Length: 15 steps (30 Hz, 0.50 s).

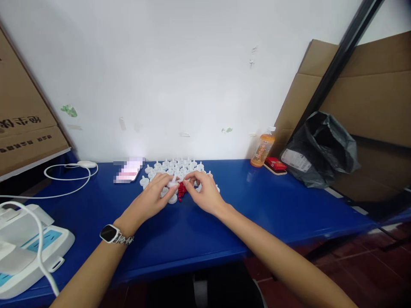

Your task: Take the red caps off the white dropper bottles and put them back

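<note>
Both hands rest on the blue table (263, 201) at a cluster of several small white plastic caps (175, 166). My left hand (153, 197), with a watch (111, 233) on its wrist, pinches one white cap (173, 183) between thumb and fingers. My right hand (205, 191) meets it from the right, fingertips pinched at the same cap. A small pile of red pieces (181, 191) lies just below the fingertips, between the two hands. What the right fingers grip is too small to make out.
A phone (128, 172) lies left of the caps, with a white cable (69, 176) further left. A white device (28, 246) sits at the near left. At the right stand an orange drink bottle (262, 149), a red box (275, 164) and a black bag (321, 147). Cardboard leans on both sides.
</note>
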Motion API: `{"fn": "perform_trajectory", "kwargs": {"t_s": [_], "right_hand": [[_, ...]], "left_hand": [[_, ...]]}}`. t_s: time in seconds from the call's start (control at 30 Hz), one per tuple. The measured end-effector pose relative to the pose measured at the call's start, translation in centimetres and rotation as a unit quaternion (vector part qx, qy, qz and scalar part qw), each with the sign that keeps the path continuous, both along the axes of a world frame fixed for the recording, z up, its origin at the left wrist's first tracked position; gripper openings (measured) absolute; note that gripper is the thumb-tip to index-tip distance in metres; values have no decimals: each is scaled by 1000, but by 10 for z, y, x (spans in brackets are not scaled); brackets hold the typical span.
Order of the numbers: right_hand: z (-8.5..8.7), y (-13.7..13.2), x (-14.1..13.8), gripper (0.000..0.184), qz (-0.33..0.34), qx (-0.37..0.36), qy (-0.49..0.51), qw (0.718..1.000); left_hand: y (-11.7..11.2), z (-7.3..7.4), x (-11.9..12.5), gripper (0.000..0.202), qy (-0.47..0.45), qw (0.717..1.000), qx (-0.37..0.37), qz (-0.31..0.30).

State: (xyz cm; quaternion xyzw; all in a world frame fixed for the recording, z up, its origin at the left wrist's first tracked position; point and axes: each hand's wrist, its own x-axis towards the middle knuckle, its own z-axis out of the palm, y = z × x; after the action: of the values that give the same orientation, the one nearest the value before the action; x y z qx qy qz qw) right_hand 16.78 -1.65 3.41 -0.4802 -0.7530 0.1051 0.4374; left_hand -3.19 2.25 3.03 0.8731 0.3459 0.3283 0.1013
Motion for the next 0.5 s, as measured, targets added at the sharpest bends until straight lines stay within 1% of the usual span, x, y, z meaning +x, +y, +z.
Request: {"fn": "perform_trajectory", "kwargs": {"t_s": [0.07, 0.13, 0.23, 0.33, 0.4, 0.47, 0.5], "right_hand": [[-4, -2, 0, 11, 9, 16, -100, 995], [-8, -3, -1, 11, 23, 22, -194, 981], [-14, -3, -8, 14, 11, 35, -275, 961], [-18, -2, -12, 12, 0, 40, -310, 950], [-19, -2, -12, 11, 6, 37, -309, 950], [-18, -2, -10, 9, 15, 35, -278, 960], [-16, -1, -8, 8, 17, 31, -242, 970]], "left_hand": [[-1, 3, -6, 35, -3, 999, -10, 31], [-4, 6, -9, 35, 2, 999, -18, 46], [-8, 9, -9, 34, 10, 999, -23, 45], [-8, 8, -8, 32, 13, 999, -27, 37], [-6, 7, -7, 31, 14, 999, -25, 33], [-5, 5, -7, 31, 14, 999, -23, 33], [-6, 4, -6, 30, 14, 999, -22, 35]]}}
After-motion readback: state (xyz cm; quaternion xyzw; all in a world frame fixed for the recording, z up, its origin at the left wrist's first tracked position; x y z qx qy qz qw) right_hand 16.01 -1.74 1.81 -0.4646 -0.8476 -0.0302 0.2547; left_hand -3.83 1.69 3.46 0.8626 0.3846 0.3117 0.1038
